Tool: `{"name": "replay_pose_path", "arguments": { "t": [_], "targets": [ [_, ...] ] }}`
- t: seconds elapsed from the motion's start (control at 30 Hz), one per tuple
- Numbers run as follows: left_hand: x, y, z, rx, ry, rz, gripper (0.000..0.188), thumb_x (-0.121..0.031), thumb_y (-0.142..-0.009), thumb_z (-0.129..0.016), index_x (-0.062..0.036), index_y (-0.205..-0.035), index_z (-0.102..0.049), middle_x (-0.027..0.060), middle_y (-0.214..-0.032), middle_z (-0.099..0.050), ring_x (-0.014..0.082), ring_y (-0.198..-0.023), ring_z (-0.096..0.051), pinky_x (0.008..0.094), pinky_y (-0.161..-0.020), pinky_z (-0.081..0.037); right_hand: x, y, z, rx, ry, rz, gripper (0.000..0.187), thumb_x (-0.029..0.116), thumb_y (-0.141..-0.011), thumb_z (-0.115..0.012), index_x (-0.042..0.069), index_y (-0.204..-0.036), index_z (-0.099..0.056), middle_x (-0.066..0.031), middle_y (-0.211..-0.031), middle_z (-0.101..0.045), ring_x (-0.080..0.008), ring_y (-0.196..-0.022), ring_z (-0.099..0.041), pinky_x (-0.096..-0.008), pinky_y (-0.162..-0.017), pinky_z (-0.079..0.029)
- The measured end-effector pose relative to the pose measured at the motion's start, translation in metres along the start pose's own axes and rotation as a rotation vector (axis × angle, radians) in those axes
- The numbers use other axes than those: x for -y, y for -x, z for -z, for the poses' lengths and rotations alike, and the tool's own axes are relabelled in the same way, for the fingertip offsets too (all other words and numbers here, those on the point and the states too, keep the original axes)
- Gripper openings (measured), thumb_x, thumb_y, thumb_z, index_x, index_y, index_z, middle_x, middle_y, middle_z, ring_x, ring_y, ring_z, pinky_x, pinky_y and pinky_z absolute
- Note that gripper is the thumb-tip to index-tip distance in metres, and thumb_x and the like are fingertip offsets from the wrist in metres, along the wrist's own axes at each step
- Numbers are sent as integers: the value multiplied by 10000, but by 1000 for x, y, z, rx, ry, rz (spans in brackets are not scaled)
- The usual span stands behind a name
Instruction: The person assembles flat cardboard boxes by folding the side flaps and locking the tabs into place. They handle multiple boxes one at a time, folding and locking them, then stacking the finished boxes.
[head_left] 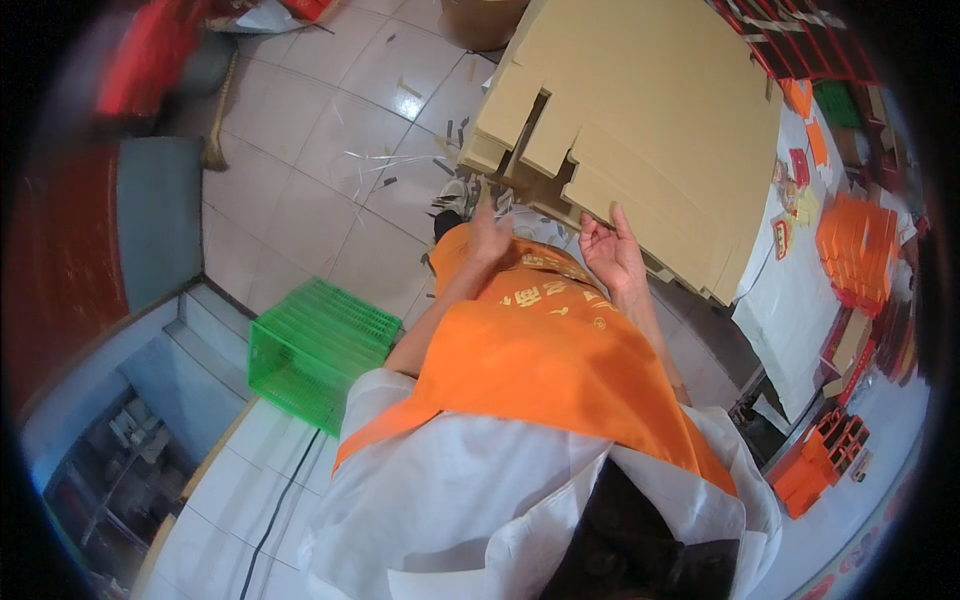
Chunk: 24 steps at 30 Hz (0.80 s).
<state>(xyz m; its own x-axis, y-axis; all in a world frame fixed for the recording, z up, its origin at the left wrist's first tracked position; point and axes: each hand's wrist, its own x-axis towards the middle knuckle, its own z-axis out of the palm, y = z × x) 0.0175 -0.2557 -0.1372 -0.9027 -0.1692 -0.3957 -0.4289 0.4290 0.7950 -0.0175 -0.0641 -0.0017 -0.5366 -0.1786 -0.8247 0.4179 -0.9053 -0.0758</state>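
A stack of flat brown cardboard sheets (650, 110) with notched, slotted edges lies in front of me. My right hand (613, 250) is at its near edge with the palm turned up and the fingers apart, the fingertips against or just short of the top sheet's edge. My left hand (490, 232) reaches up to the stack's left corner, beside the slots. Its fingers are small and partly blurred there, so whether they hold anything cannot be made out. Below both hands hangs my orange apron (550, 345) with yellow printing.
A green plastic crate (320, 350) lies to my left. Cardboard scraps and white strips (385, 160) litter the tiled floor around the stack's left side. To the right, a white-covered table (795, 310) bears orange packages (857, 250). A brown round container (483, 22) stands at the far side.
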Motion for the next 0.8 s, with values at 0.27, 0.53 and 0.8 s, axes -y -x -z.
{"name": "replay_pose_path", "arguments": {
  "t": [0.27,0.53,0.8],
  "targets": [
    [-63,2,-29,43,173,27,398,-114,-764,-503,103,-1093,-446,245,-1086,-418,357,-998,-423,372,-885,-328,-1,-23,9,-82,-11,-58,313,218,-775,-630,9,-969,-502,-123,-934,-543,-244,-864,-519,-322,-731,-468],
    [-76,-6,-23,-50,665,348,240,-77,-751,-523,87,-926,-534,133,-906,-525,229,-757,-524,301,-689,-424,-6,-33,6,-54,-40,-115,295,213,-784,-619,13,-974,-516,-119,-930,-561,-256,-882,-534,-325,-713,-472],
    [-88,-21,-12,83,1074,716,134,-71,-703,-590,33,-783,-562,82,-752,-559,170,-632,-513,288,-566,-396,-8,-31,0,-44,-6,-117,312,218,-789,-613,5,-990,-502,-122,-945,-559,-252,-887,-545,-330,-708,-475]
  ]
}}
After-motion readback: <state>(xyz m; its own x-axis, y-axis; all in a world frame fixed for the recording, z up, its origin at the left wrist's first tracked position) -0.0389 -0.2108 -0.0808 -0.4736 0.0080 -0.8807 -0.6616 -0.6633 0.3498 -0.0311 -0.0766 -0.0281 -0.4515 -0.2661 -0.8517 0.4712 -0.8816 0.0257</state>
